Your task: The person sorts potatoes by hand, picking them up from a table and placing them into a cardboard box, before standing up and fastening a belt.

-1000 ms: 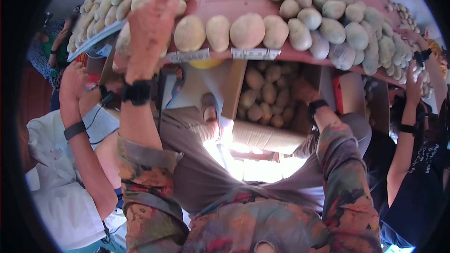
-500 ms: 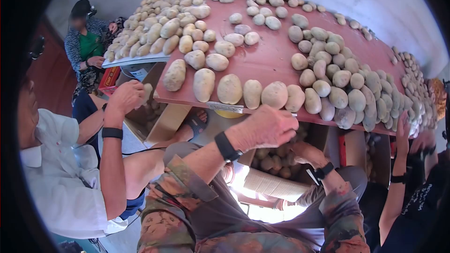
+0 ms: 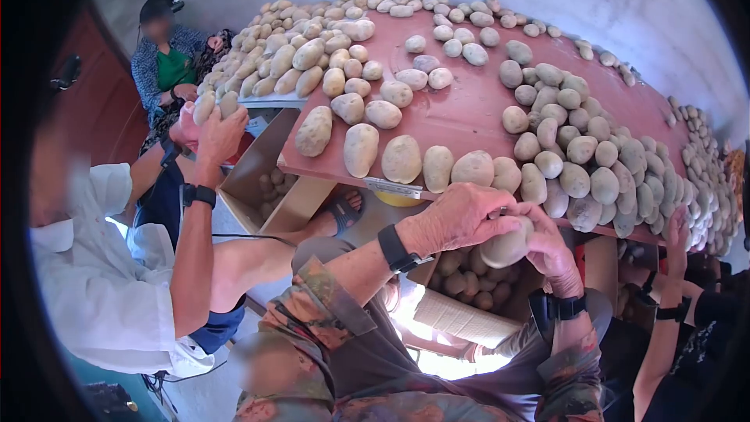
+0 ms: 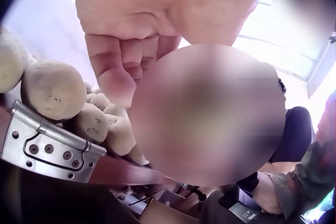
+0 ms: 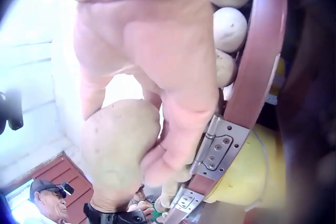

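Potato (image 3: 505, 250) is sitting between both hands, near the surface (image 3: 461, 121) edge. Right hand (image 3: 553, 252) is curling round it; left hand (image 3: 449, 220) is gripping its other side. More potatoes (image 3: 401, 159) are lining that edge.

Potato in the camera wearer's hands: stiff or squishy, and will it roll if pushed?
Probably stiff: the potato shows no visible dent where the right hand grips it. Likely to roll if pushed on the red table, given its rounded sides. Perhaps not very slippery, as its skin looks matte, though wetness is hard to judge.
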### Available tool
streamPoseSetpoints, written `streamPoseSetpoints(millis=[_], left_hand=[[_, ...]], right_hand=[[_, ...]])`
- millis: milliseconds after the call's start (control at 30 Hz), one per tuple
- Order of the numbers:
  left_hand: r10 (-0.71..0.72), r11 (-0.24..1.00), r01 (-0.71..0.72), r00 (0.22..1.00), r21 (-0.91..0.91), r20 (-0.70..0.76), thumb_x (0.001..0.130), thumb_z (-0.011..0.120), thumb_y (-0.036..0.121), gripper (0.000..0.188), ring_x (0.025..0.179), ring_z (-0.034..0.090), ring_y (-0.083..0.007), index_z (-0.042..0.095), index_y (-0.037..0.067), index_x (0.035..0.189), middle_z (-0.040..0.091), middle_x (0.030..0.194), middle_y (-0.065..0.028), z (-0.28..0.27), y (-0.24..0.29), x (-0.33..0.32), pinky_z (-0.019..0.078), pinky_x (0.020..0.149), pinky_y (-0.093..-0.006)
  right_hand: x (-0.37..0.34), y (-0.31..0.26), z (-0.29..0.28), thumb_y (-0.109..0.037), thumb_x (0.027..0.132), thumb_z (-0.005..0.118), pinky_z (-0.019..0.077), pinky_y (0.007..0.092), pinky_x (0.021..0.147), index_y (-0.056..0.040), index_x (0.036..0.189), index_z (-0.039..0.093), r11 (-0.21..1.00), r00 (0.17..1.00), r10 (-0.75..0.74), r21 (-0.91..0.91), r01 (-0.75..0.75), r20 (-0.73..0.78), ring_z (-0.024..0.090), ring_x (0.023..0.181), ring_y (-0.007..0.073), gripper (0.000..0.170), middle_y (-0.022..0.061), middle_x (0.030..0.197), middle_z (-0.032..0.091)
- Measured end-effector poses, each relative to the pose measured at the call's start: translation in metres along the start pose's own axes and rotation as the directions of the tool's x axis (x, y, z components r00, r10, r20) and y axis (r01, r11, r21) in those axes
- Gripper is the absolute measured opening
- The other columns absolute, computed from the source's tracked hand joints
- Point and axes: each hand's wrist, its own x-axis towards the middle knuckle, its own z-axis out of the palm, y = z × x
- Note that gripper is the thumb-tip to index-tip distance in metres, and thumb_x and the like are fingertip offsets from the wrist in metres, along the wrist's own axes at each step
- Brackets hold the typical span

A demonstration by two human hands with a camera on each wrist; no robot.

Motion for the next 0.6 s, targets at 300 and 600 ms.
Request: streamPoseSetpoints(millis=[300, 600], left_hand=[[0.011, 0.997, -0.014, 0.999, -0.074, -0.044, 0.079, 0.072, 0.027, 0.059, 0.108, 0.062, -0.0317, 0.052, 0.005, 0.13, 0.063, 0.117, -0.0166, 0.013, 0.008, 0.013, 0.0515, 0.088, -0.0394], [-0.269, 0.899, 0.355, 0.909, 0.256, -0.318, 0.074, 0.074, 0.033, 0.063, 0.099, 0.063, -0.0377, 0.052, 0.015, 0.13, 0.064, 0.11, -0.0228, -0.028, -0.008, 0.031, 0.0516, 0.083, -0.0447]], right_hand=[[0.01, 0.0, 0.002, -0.041, 0.084, 0.073, 0.0553, 0.0345, 0.086, -0.0037, 0.127, 0.047, 0.964, 0.924, -0.266, -0.104, 0.246, -0.275, 0.061, 0.105, 0.0163, 0.063, 0.009, 0.113, 0.059], [0.008, -0.004, -0.006, -0.023, 0.098, 0.056, 0.0566, 0.0326, 0.081, -0.0018, 0.127, 0.05, 0.952, 0.944, -0.293, 0.045, 0.302, -0.153, 0.066, 0.088, 0.0171, 0.036, 0.0101, 0.109, 0.061]])
